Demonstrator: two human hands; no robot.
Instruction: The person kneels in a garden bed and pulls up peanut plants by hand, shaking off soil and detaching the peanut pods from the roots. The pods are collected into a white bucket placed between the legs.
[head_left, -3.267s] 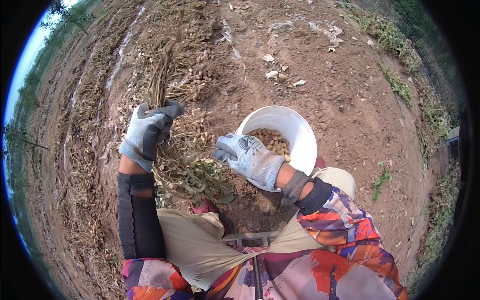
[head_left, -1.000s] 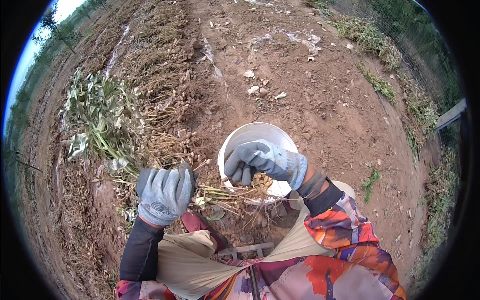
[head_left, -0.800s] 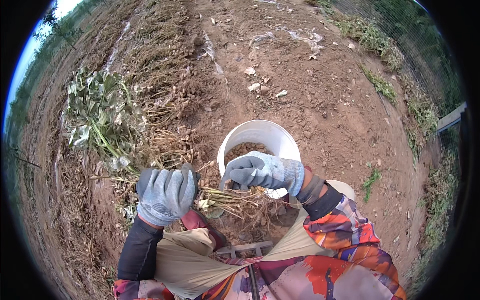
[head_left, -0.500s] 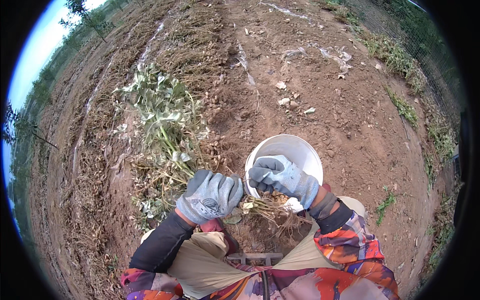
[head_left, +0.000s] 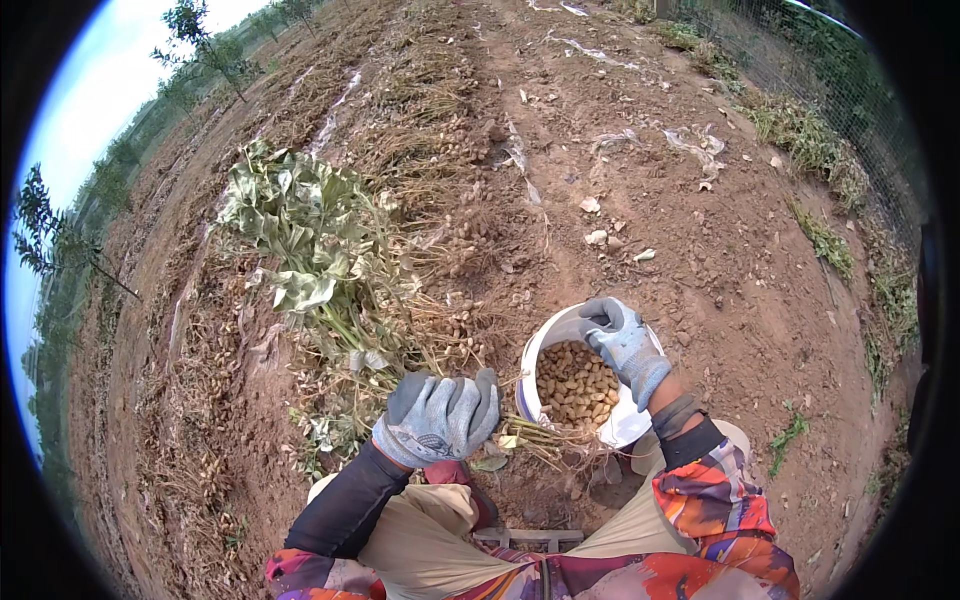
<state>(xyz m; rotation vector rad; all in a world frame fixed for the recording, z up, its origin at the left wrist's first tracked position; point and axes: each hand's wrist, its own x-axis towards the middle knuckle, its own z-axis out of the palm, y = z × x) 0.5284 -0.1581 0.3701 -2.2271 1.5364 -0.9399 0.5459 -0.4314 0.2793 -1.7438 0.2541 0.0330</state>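
Note:
My left hand (head_left: 440, 418), in a grey and light blue work glove, is closed round the stems of a peanut plant (head_left: 300, 225). The plant's wilted leafy top spreads away to the far left, and its roots (head_left: 550, 440) stick out on the right of my fist, along the near side of the bucket. A white bucket (head_left: 534, 350) leans toward me, with many peanuts (head_left: 578, 385) inside. Above its far right rim is my gloved right hand (head_left: 622, 345), its fingers curled inward; whatever they hold, if anything, is hidden.
Rows of pulled, dried peanut plants (head_left: 420, 130) lie along the field on the left. Bare reddish soil (head_left: 720, 270) with torn plastic film (head_left: 695, 150) stretches to the right. A mesh fence (head_left: 840, 90) borders the far right. Part of a low stool (head_left: 528, 538) shows between my legs.
My right hand has risen from beside the roots to above the bucket's far right side, uncovering the peanuts. My left hand keeps its grip on the plant. The whole view has shifted slightly.

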